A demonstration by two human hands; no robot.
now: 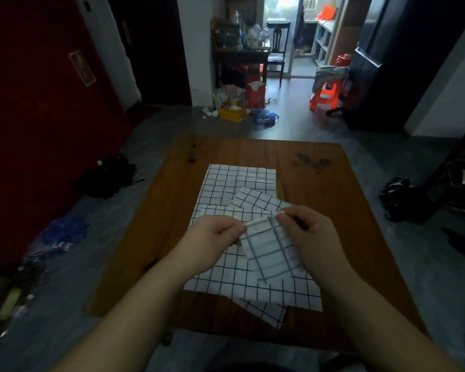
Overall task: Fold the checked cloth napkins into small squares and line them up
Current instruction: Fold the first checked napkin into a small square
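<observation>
Head view: both hands pinch a folded checked napkin above flat cloths.

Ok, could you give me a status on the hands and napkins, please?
Left hand, right hand pinch top edge of folded checked napkin, lifted. Other napkins overlapped on wooden table beneath. Nothing in the way.

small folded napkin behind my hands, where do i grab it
Probably pinch the small folded napkin at its far-left corner, coming from the left. It lies skewed on the spread napkin, that corner exposed; its near edge is partly hidden behind the left hand and right hand pinching the held napkin.
</observation>
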